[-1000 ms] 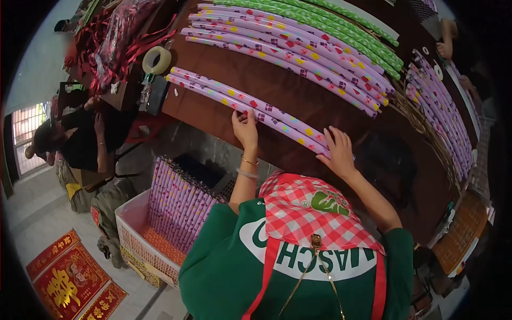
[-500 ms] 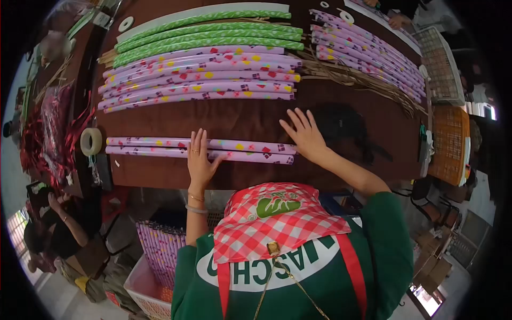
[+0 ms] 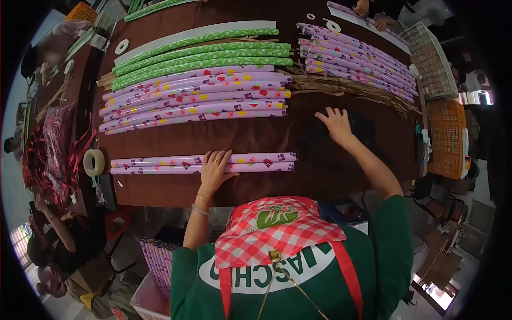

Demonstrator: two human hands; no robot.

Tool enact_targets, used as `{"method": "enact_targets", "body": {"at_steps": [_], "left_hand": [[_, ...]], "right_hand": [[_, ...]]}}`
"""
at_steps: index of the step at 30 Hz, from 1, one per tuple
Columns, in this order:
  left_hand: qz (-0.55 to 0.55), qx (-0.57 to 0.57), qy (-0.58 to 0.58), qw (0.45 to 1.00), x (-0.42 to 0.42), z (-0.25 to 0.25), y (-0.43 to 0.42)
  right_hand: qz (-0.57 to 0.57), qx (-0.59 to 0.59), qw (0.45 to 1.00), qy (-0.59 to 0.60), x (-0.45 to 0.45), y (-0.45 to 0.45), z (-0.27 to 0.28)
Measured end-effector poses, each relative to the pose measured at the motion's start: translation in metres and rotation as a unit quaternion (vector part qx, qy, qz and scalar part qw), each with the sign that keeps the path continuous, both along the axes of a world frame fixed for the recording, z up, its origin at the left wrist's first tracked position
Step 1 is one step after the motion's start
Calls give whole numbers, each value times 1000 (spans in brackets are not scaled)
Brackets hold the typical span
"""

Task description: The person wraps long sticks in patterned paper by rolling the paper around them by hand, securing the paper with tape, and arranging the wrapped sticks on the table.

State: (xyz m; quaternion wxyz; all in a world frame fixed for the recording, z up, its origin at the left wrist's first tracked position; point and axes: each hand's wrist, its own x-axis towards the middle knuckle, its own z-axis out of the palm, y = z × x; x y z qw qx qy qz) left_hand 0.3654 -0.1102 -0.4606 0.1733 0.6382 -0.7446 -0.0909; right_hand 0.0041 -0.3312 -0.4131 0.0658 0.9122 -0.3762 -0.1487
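Two lilac wrapping paper rolls (image 3: 261,162) with a coloured pattern lie side by side near the table's front edge. My left hand (image 3: 215,169) rests across them near the middle, its fingers curled over the far roll and its thumb along the near one. To the right of the rolls, my right hand (image 3: 337,125) is apart from them, fingers spread and slightly bent, holding nothing. It hovers over or touches a dark, hard-to-make-out black item (image 3: 352,138); I cannot tell which. Behind the two rolls lies a row of lilac rolls (image 3: 197,106).
Green rolls (image 3: 202,59) lie farther back. More lilac rolls (image 3: 362,64) and brown strips (image 3: 346,89) are at the right. A tape roll (image 3: 94,162) stands at the left. Baskets (image 3: 447,138) flank the right edge. Another person's hands (image 3: 373,16) work at the far right.
My right hand has moved right, away from the rolls' ends. My left hand's fingers have gone from stretched out to curled over the rolls. The two rolls now lie closer together.
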Motion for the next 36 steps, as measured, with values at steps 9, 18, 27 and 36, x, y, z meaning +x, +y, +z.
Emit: {"method": "enact_targets", "body": {"at_steps": [9,18,27,36], "left_hand": [[9,6,18,1000,-3,2,-1],[12,35,30,999,-4,11,-2],[106,-228,-11,968,3,109,-96],[74,-149,-115,979,43,95,-131]], "right_hand": [[70,50,947,-311,121,-5,1],[103,21,940,-324,142,-16,-28],[216,-186,884,-370,120,17,117],[-323,-190,839,-394,-77,78,114]]}}
